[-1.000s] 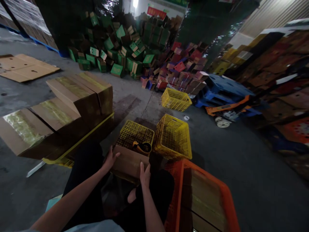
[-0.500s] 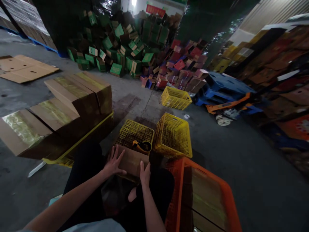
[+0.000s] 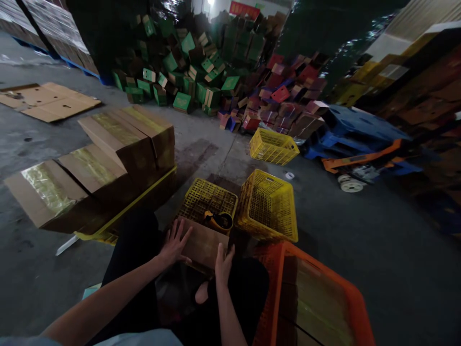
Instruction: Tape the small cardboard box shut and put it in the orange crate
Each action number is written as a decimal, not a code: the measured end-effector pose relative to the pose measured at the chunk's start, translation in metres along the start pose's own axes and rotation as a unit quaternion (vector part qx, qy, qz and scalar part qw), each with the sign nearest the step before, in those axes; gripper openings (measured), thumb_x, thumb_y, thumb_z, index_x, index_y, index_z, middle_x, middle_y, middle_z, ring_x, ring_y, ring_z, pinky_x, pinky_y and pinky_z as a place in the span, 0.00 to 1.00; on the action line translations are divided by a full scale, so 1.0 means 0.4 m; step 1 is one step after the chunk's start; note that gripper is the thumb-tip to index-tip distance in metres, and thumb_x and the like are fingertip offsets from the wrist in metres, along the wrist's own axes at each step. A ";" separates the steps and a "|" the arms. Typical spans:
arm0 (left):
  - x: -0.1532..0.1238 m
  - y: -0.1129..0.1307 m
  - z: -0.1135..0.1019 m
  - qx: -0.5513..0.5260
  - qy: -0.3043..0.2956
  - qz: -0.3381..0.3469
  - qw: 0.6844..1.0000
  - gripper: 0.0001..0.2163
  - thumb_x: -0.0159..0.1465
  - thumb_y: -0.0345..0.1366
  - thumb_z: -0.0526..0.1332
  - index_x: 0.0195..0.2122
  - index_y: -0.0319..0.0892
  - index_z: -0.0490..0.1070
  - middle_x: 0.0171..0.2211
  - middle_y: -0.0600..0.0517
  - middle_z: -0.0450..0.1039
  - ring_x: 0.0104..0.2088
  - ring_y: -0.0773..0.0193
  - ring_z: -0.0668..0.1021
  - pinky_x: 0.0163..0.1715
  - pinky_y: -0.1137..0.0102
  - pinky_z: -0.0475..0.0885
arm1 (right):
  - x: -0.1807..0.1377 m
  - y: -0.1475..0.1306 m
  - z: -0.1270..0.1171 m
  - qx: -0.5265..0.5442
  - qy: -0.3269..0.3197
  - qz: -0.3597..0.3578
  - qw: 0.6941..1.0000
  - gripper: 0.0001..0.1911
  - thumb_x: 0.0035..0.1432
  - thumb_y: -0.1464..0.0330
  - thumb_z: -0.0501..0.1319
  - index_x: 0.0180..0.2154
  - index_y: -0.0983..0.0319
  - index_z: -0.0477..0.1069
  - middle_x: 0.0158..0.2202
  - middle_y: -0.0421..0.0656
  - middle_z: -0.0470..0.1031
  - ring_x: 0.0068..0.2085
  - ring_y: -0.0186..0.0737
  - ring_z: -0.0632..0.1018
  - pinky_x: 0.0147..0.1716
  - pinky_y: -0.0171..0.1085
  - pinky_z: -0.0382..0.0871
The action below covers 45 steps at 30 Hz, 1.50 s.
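Observation:
A small cardboard box (image 3: pixel 204 246) lies in front of my knees, against the near side of an upturned yellow crate (image 3: pixel 196 198). My left hand (image 3: pixel 175 244) holds its left end, fingers spread over the top and thumb toward the near edge. At the right end, my right hand (image 3: pixel 224 262) grips the box with its thumb on top; the other fingers are partly hidden at the side. A tape dispenser (image 3: pixel 218 220), yellow and black, rests on the upturned crate just beyond the box. What supports the box underneath is hidden.
Taped cartons (image 3: pixel 97 168) sit in a yellow crate on the left. An orange crate (image 3: pixel 345 283) holding cartons stands by my right knee. Ahead are open yellow crates (image 3: pixel 268 204), piled green boxes (image 3: pixel 180 81), red boxes (image 3: pixel 283 93), blue pallets (image 3: pixel 349 129) and an orange pallet jack (image 3: pixel 363 158).
The whole view has shifted, so the scene sits slightly farther right in the picture. Both hands stay on the box, with almost no change in their grip.

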State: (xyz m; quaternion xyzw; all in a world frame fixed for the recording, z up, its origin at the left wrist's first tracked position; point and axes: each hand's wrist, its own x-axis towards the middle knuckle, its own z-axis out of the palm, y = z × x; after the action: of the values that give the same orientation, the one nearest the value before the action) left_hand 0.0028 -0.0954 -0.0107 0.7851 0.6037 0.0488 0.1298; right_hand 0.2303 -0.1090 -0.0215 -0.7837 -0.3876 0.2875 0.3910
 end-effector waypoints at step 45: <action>0.001 0.005 0.015 0.037 0.009 0.003 0.999 0.64 0.39 0.57 0.78 0.73 0.47 0.44 0.72 0.32 0.26 0.69 0.29 0.33 0.62 0.37 0.51 | 0.336 -0.209 0.092 -0.433 -0.263 -0.092 0.857 0.24 0.59 0.66 0.64 0.55 0.69 0.67 0.48 0.60 0.79 0.49 0.54 0.81 0.43 0.39 0.72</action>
State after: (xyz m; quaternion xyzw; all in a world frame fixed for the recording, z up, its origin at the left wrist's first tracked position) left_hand 0.0060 -0.0962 -0.0160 0.7906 0.6040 0.0339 0.0946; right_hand 0.2425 0.0500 0.0092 -0.7302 -0.6314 0.2485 -0.0800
